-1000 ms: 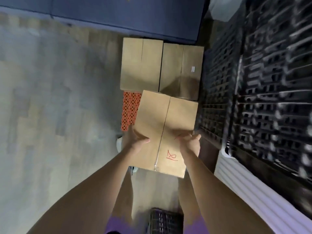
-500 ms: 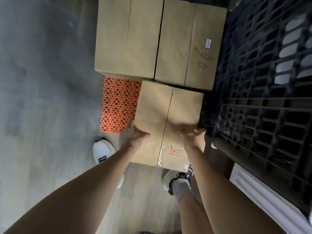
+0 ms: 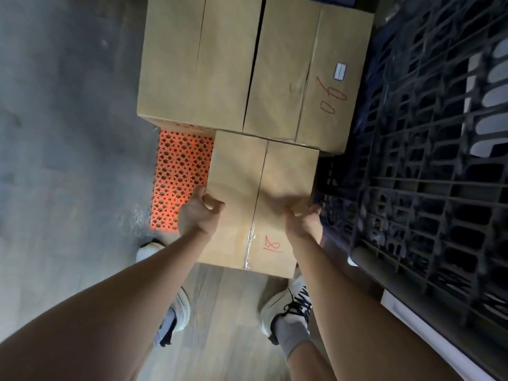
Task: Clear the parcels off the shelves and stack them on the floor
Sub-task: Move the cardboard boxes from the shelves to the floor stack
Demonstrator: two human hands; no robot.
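Closer now than half a second before: the two floor parcels filled more of the upper frame and the carried parcel (image 3: pixel 261 199) sat lower against them, so the person had bent further down with the load. Carried parcel was mid-frame, taped seam running top to bottom, red scribble at its lower right. Left hand (image 3: pixel 199 214) gripped its left edge, thumb curled over the top face, fingers hidden under the side. Right hand (image 3: pixel 301 220) gripped the right edge the same way, slightly blurred. Grip on opposite edges looked chosen to keep the box level while it went down.

Left floor parcel (image 3: pixel 198 61) and right floor parcel (image 3: pixel 308 75), the one marked in red with a small white label, stood side by side at upper centre, a dark gap between them. Carried parcel's far edge overlapped their near edges in the picture; whether it touched them or already rested down, could not tell. Orange perforated mat (image 3: pixel 180 182) lay at centre left, partly under the boxes, probably the stacking base. Judged step: setting this parcel in as a second row just in front of the first two.

Black plastic pallet (image 3: pixel 428 188) ran down the right side, close to the right hand, so knuckles could get pinched there. Both shoes (image 3: pixel 288 306) stood at lower centre on the floor (image 3: pixel 60 160), just behind the box, toes at risk if it dropped.
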